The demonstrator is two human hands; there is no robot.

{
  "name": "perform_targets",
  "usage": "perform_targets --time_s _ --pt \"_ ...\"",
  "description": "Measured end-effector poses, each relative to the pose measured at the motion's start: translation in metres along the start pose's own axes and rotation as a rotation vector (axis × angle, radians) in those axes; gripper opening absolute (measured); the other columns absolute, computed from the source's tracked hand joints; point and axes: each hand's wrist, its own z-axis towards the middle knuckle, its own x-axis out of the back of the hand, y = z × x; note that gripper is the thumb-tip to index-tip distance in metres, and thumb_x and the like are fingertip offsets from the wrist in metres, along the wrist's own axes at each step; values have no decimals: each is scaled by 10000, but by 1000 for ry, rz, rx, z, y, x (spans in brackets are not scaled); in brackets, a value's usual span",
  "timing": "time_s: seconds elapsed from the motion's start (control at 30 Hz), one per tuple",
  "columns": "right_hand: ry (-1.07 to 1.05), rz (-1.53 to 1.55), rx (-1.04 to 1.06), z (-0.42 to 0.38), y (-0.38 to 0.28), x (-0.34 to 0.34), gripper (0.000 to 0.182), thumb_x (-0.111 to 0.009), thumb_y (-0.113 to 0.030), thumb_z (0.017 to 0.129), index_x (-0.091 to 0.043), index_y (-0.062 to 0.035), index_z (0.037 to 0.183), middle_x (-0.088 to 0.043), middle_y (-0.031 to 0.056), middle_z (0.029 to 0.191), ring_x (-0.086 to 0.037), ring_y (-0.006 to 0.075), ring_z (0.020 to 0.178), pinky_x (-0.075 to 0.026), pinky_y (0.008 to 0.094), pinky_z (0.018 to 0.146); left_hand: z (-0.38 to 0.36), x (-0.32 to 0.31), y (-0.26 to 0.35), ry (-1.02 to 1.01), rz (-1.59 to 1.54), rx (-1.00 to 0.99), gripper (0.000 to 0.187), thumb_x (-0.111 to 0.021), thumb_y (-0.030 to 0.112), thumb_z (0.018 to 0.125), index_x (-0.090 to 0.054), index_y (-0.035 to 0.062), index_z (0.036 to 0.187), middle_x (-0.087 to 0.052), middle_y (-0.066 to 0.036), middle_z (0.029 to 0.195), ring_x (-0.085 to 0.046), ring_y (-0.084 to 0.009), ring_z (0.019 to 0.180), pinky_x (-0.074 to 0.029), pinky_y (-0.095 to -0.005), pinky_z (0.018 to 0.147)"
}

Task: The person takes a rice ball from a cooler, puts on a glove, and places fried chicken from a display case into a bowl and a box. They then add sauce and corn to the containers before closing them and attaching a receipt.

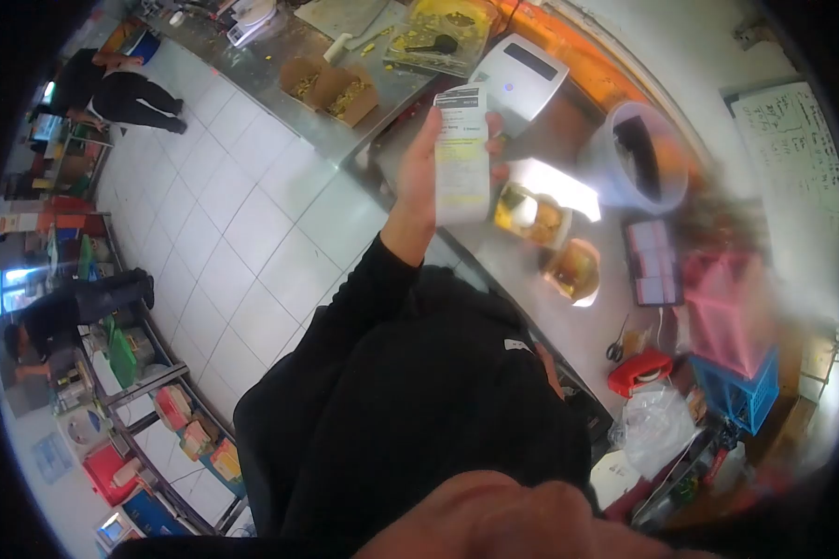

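Note:
Raised in front of my body, my left hand (421, 177) grips a long paper order slip (462, 163). The thumb lies along its left edge and the fingertips show at its right edge. Printed lines cover the slip, with a dark band near the top and a yellow part in the middle; the text is too small to read. A strip of skin beside my black top, at the counter's edge, seems to belong to my right hand (549, 371); its fingers are hidden. Beyond the slip sit an open food box (531, 214) and a smaller one (573, 268).
A white printer-like device (520, 76), a clear tub (643, 158), a tablet (653, 261), scissors (615, 351) and a red tape dispenser (639, 373) stand on the counter. Brown boxes (350, 98) hold food further left. Two people (121, 93) work across the tiled floor.

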Motion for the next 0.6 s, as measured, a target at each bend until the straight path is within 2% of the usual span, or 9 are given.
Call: perform_targets --time_s 0.17,0.23,0.27,0.33,0.43,0.47,0.53,0.57,0.6 --pt "98 -175 -118 -9 -20 6 436 -457 -387 954 -597 8 1074 -651 150 919 -618 211 872 -455 316 792 6 0 -15 25 -12 77 468 -382 419 965 -382 126 1330 -475 -83 1134 -459 -190 900 -391 -376 768" --pt "-76 -436 -216 3 13 20 479 -451 -447 934 -616 -22 1081 -669 149 881 -644 268 878 -471 340 785 9 -2 -25 61 45 81 469 -376 424 966 -386 125 1326 -489 -89 1127 -462 -188 886 -398 -378 757" --pt "-60 -431 -224 2 16 23 479 -451 -447 934 -616 -22 1081 -669 149 881 -644 268 878 -471 340 785 11 -3 -31 54 39 96 469 -376 424 966 -386 125 1326 -489 -89 1127 -462 -188 886 -398 -378 757" --pt "45 -137 -456 1 23 28 471 -445 -448 926 -599 -61 1145 -673 155 883 -631 299 942 -466 343 815 17 -4 -45 89 103 112 472 -373 430 966 -389 124 1326 -496 -96 1120 -465 -187 879 -403 -375 749" --pt "208 -107 -598 4 44 50 482 -455 -432 920 -563 -62 1210 -667 160 887 -620 268 975 -454 331 838 25 -9 -75 113 183 143 473 -366 438 966 -397 127 1322 -501 -102 1114 -466 -188 887 -400 -372 746" --pt "224 -96 -605 1 52 60 482 -455 -432 920 -563 -62 1210 -667 160 887 -620 268 975 -454 331 838 29 -8 -86 73 149 173 485 -359 442 966 -403 107 1313 -502 -109 1113 -472 -197 894 -422 -384 751" --pt "261 -47 -323 -11 69 86 469 -460 -391 927 -531 -63 1255 -669 139 895 -614 219 977 -448 311 846 35 -9 -113 111 168 206 492 -358 444 965 -406 92 1305 -500 -116 1128 -475 -203 899 -436 -393 758" --pt "299 -28 -336 -19 65 98 469 -460 -391 927 -531 -63 1255 -669 139 895 -614 219 977 -448 311 846 39 -10 -129 149 193 232 499 -356 446 965 -409 77 1296 -499 -123 1144 -478 -209 904 -450 -401 764" --pt "235 55 -187 -29 62 117 438 -453 -364 936 -543 -62 1240 -669 120 899 -614 199 936 -455 309 823 44 -1 -144 40 146 278 507 -361 449 962 -417 53 1275 -496 -139 1169 -484 -219 906 -468 -418 800"
